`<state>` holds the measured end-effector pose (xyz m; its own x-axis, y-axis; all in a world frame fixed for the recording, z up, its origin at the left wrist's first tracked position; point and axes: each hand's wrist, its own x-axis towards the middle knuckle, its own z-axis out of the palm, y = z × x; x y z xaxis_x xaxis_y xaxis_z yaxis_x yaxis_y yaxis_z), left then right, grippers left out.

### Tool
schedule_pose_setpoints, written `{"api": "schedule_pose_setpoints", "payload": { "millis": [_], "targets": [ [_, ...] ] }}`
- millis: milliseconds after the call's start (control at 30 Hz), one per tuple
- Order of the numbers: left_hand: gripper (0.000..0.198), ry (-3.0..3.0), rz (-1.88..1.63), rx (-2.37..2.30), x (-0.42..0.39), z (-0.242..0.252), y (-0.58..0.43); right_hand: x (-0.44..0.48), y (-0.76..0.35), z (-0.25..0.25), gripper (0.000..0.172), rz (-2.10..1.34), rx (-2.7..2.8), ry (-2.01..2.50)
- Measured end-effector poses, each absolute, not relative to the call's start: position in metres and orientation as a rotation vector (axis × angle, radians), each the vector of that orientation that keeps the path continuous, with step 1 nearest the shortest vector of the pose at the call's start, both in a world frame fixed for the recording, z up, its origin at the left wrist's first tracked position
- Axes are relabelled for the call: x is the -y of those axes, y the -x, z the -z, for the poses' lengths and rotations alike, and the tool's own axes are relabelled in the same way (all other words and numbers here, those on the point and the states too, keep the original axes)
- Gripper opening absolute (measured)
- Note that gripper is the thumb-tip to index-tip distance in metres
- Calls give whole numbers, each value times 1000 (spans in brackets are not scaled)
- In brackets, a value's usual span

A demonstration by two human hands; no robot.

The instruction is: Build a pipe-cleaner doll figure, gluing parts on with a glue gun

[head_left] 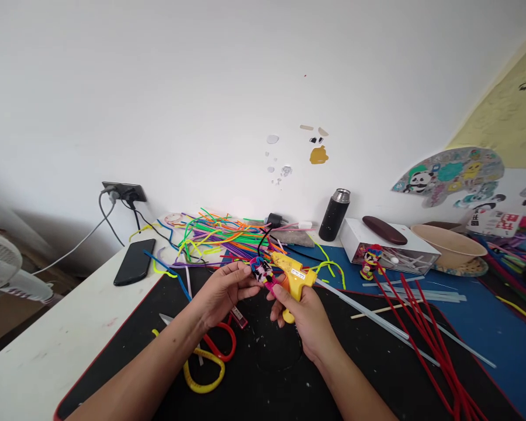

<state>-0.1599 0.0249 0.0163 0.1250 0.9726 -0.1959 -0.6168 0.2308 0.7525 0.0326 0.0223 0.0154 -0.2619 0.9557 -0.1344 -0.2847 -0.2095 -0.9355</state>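
My left hand pinches a small pipe-cleaner figure in pink, blue, black and white, held just above the black mat. My right hand is wrapped round the handle of a yellow glue gun. The gun's nozzle points left and touches the figure. A black cord runs from the gun back toward the wall.
A heap of coloured pipe cleaners lies behind my hands. Two scissors, red and yellow, lie on the mat. A phone is left, a black flask, white box, bowl and red sticks right.
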Motion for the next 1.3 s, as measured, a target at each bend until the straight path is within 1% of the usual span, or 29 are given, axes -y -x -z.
{"api": "schedule_pose_setpoints", "payload": {
  "millis": [900, 1167, 1300],
  "targets": [
    [27, -582, -1219, -753, -25, -18, 163, -22, -33, -13, 50, -1692, 1090, 935],
    [37, -629, -1268, -744, -27, -16, 161, -22, -34, -12, 50, -1706, 1105, 924],
    [34, -654, -1267, -733, -27, -13, 162, -23, -33, -11, 51, -1724, 1113, 919]
  ]
}}
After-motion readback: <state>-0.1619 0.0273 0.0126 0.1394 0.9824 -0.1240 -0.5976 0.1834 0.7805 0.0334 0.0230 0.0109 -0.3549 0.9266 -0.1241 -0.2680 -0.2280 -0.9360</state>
